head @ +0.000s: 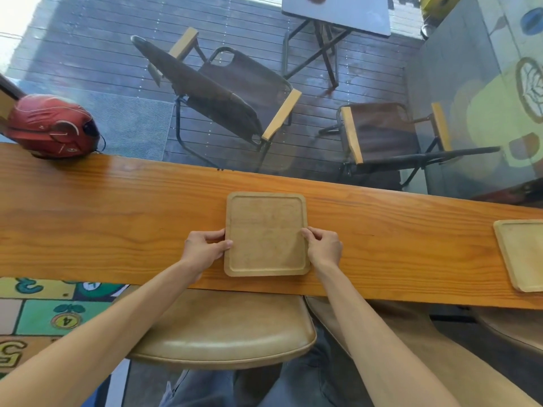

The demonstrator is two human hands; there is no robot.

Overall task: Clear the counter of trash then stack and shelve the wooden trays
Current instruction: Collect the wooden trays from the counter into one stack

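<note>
- A long wooden counter (117, 218) runs left to right, with no trash visible on it.
- A square wooden tray (266, 233) lies flat at its middle; a second tray (521, 254) sits far right.
- The left hand (202, 249) and right hand (323, 248) grasp the middle tray's side edges, fingers curled.
- The stacking step seems under way; next, likely carry it onto the second tray.

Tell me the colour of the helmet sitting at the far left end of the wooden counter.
Red, with thin pale line markings and a dark visor: the rounded helmet, clearest in the head view.
</note>
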